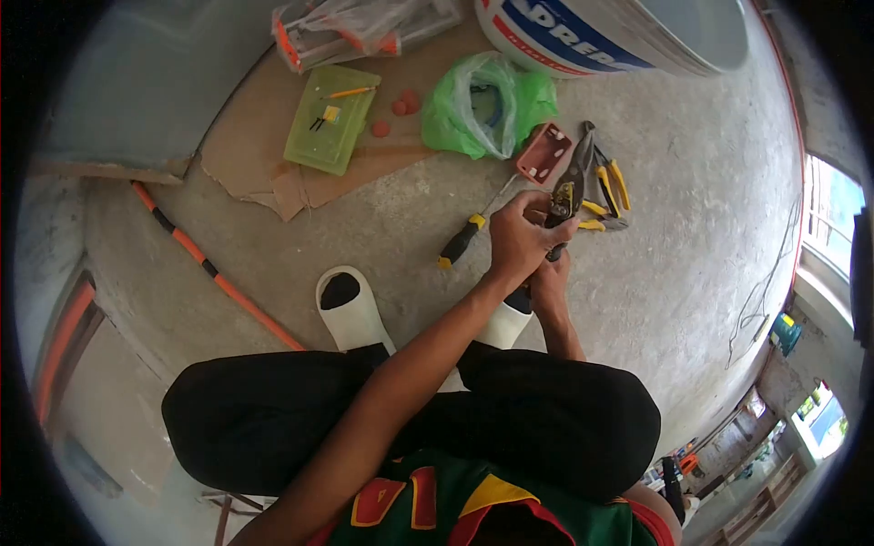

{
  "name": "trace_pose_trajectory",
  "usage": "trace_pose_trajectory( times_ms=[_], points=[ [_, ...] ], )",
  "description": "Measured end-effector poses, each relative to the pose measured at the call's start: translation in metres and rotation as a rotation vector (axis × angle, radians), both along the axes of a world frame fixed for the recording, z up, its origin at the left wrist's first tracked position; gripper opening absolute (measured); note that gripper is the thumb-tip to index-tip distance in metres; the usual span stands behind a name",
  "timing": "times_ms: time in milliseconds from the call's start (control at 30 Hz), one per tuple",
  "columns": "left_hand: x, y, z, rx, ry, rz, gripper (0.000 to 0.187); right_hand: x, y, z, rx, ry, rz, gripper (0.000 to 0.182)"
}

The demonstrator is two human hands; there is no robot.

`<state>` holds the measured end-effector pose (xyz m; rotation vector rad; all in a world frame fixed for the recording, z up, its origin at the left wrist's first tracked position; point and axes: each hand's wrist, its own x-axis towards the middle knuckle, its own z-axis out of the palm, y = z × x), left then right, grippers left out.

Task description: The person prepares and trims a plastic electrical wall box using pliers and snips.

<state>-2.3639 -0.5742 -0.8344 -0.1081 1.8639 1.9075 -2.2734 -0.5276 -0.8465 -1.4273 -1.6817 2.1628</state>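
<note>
In front of my right foot, both hands meet at a dark metal plier-like tool (574,177), its long tip pointing away from me. My left hand (522,238) is closed at its middle, fingers around a small dark and yellowish part whose kind I cannot make out. Just below, my right hand (550,280) is closed around the tool's lower end, mostly hidden by the left hand. Beside them lie a black-and-yellow screwdriver (462,241), a reddish electrical box (544,153), and yellow-handled pliers (614,182) with another yellow-handled tool (603,221).
A green plastic bag (446,109) holds something blue. On the cardboard (246,173) rests a yellow-green case (328,136) bearing a pencil (350,92). A large white bucket (583,36) stands at the back. An orange-black tube (214,273) crosses the floor at left.
</note>
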Motion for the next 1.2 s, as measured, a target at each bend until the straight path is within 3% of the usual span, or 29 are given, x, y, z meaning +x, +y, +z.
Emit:
trace_pose_trajectory(
  times_ms=[200,367,567,667,800,900,1000,1033,1133,1200],
  points=[
    [0.017,0.005,0.014,-0.117,0.202,-0.151,0.051,0.029,0.008,-0.018,-0.168,0.306,-0.06,0.044],
    [0.016,0.002,0.02,-0.181,0.508,-0.205,0.054,0.022,-0.003,-0.012,-0.293,0.427,-0.159,0.043],
    [0.009,0.0,0.019,-0.2,0.605,-0.234,0.056,0.017,-0.007,-0.022,-0.246,0.507,-0.131,0.043],
    [0.007,-0.005,0.01,-0.16,0.381,-0.278,0.056,0.011,-0.014,-0.022,-0.181,0.474,-0.144,0.043],
    [0.012,-0.008,-0.003,-0.145,0.32,-0.292,0.057,0.012,-0.018,-0.025,-0.038,0.337,-0.16,0.039],
    [0.013,-0.01,0.0,0.024,0.235,-0.246,0.048,0.021,-0.012,-0.03,-0.074,0.24,-0.228,0.031],
    [0.009,-0.013,0.007,0.275,-0.105,-0.259,0.035,0.028,0.001,-0.007,-0.393,0.439,-0.098,0.022],
    [0.013,-0.01,0.004,0.311,0.017,-0.264,0.029,0.023,0.0,0.003,-0.42,0.436,-0.163,0.017],
    [0.016,0.002,0.013,0.341,-0.091,-0.216,0.039,0.021,0.004,0.016,-0.447,0.5,-0.158,0.018],
    [0.013,-0.004,0.012,0.173,-0.16,-0.483,0.045,0.024,0.002,0.008,-0.31,0.424,-0.179,0.019]
  ],
)
